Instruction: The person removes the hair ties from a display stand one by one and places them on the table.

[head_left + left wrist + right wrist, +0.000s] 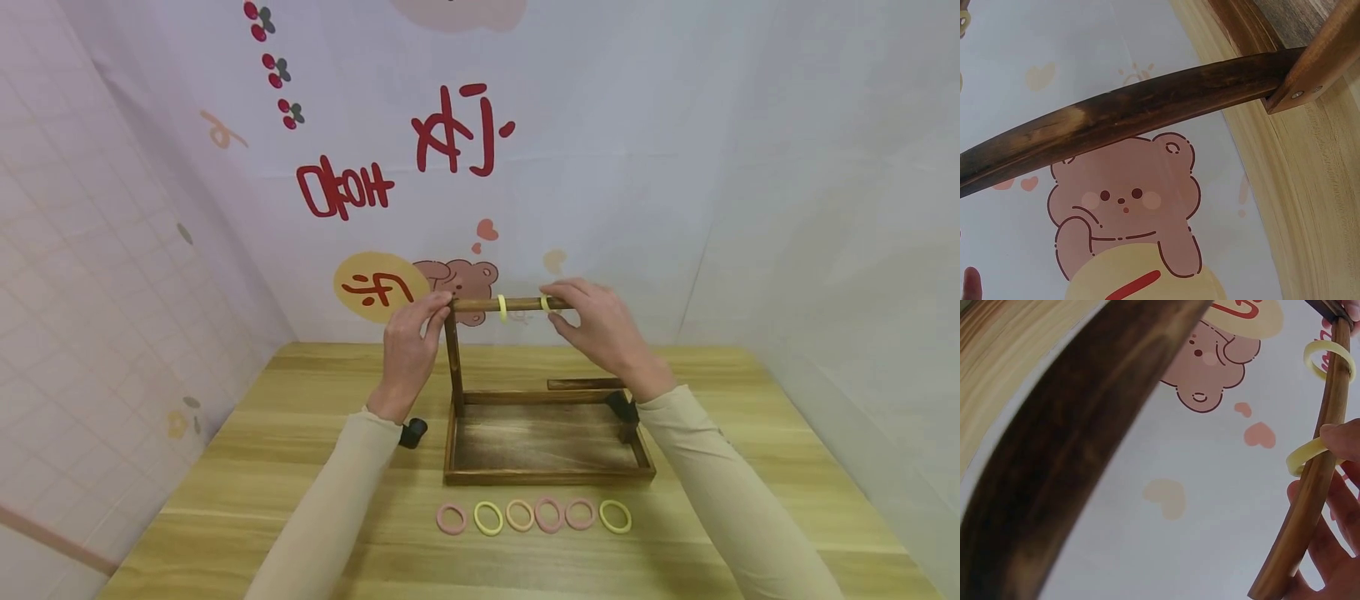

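Observation:
A dark wooden stand has a tray base (547,477), a tall post (454,358) and a horizontal bar (476,305) at the post's top. Two yellow rings encircle this bar: one ring (502,308) hangs nearer the post, the other ring (1305,454) sits toward the free end. My left hand (408,346) pinches the corner where bar and post meet. Thumb and fingers of my right hand (600,325) grip the outer yellow ring around the bar; in the right wrist view the thumb (1342,439) presses its edge.
Several pink, yellow and peach rings lie in a row before the tray, among them a pink ring (452,532) and a yellow ring (615,528). A lower wooden bar (585,384) extends at the stand's right. Behind the wooden table (300,467) hangs a printed white backdrop (615,167).

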### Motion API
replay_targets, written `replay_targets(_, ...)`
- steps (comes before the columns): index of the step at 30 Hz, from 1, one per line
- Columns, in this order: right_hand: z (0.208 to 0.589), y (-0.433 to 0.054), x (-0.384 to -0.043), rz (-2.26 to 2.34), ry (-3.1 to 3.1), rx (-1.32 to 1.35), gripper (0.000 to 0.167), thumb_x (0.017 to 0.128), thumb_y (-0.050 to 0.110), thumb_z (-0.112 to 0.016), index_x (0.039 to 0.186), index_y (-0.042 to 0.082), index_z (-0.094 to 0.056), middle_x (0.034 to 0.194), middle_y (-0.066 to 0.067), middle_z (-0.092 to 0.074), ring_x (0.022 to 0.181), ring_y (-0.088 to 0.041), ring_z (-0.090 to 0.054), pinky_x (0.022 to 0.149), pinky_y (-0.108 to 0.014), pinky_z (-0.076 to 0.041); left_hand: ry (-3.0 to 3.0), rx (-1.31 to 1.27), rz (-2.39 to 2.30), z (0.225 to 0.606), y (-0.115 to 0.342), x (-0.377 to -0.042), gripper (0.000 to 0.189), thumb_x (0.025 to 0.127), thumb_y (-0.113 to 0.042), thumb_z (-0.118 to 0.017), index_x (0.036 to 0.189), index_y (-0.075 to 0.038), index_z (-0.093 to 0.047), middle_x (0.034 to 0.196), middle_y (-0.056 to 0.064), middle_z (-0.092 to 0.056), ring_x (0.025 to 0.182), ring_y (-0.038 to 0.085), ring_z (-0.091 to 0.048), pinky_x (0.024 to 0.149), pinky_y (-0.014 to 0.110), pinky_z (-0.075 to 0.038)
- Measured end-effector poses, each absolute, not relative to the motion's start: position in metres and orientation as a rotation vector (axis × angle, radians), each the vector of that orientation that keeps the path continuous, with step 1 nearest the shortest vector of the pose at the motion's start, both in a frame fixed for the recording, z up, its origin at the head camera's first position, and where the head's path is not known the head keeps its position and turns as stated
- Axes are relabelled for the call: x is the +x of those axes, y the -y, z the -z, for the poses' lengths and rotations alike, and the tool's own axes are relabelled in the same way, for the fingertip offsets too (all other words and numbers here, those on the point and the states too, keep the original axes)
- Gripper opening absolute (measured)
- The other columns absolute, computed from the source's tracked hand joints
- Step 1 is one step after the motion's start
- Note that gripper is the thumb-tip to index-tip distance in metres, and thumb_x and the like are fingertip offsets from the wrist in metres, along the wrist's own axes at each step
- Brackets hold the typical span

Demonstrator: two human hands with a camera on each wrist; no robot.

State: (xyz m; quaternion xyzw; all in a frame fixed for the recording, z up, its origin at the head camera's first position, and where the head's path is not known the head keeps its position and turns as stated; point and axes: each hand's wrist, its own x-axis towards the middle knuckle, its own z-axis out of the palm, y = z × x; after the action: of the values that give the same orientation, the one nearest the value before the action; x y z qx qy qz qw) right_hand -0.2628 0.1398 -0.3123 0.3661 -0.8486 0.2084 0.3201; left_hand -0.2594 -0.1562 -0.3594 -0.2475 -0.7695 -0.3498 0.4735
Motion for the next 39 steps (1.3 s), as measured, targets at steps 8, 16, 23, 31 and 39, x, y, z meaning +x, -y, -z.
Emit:
replay_targets(8, 0.314, -0.144, -0.264, -0.547, 2.236, 0.947, 0.041, 0.089, 0.003, -0.081, 0.128, 0.004, -0.071, 0.125, -0.014, -0.07, 0.102, -0.031, -0.071, 0.089, -0.055, -0.054, 1.877, -0.604, 0.859, 0.359, 0.154, -0.259, 0.023, 0.096, -0.007, -0.073, 0.118, -0.001, -0.076, 0.116, 0.013, -0.076, 0.104, 0.032, -0.073, 0.092, 0.052, -0.056)
replay_targets(16, 0.315, -0.149, -0.264, -0.542, 2.226, 0.94, 0.041, 0.089, 0.003, -0.081, 0.128, 0.004, -0.071, 0.126, -0.014, -0.07, 0.103, -0.032, -0.071, 0.089, -0.055, -0.054, 1.889, -0.609, 0.856, 0.359, 0.154, -0.259, 0.022, 0.098, -0.008, -0.07, 0.119, -0.002, -0.075, 0.116, 0.014, -0.076, 0.103, 0.032, -0.073, 0.092, 0.052, -0.056)
replay_targets(23, 0.315, -0.152, -0.264, -0.541, 2.207, 0.933, 0.042, 0.088, 0.002, -0.082, 0.128, 0.005, -0.071, 0.125, -0.013, -0.071, 0.101, -0.031, -0.071, 0.088, -0.055, -0.054, 1.89, -0.603, 0.848, 0.359, 0.154, -0.259, 0.023, 0.097, -0.008, -0.071, 0.119, -0.002, -0.076, 0.116, 0.013, -0.076, 0.103, 0.032, -0.073, 0.09, 0.052, -0.056)
replay_targets(31, 0.315, -0.154, -0.263, -0.528, 2.237, 0.909, 0.042, 0.088, 0.003, -0.082, 0.128, 0.004, -0.071, 0.126, -0.014, -0.07, 0.103, -0.032, -0.07, 0.092, -0.057, -0.053, 1.881, -0.599, 0.844, 0.36, 0.155, -0.258, 0.024, 0.095, -0.007, -0.074, 0.119, -0.002, -0.076, 0.116, 0.013, -0.076, 0.104, 0.032, -0.073, 0.091, 0.052, -0.056)
replay_targets(39, 0.314, -0.157, -0.262, -0.541, 2.224, 0.902, 0.043, 0.087, 0.002, -0.082, 0.128, 0.004, -0.071, 0.126, -0.014, -0.071, 0.105, -0.033, -0.07, 0.092, -0.057, -0.053, 1.898, -0.603, 0.841, 0.361, 0.155, -0.258, 0.023, 0.098, -0.009, -0.07, 0.119, -0.002, -0.075, 0.117, 0.013, -0.076, 0.104, 0.032, -0.073, 0.092, 0.051, -0.056)
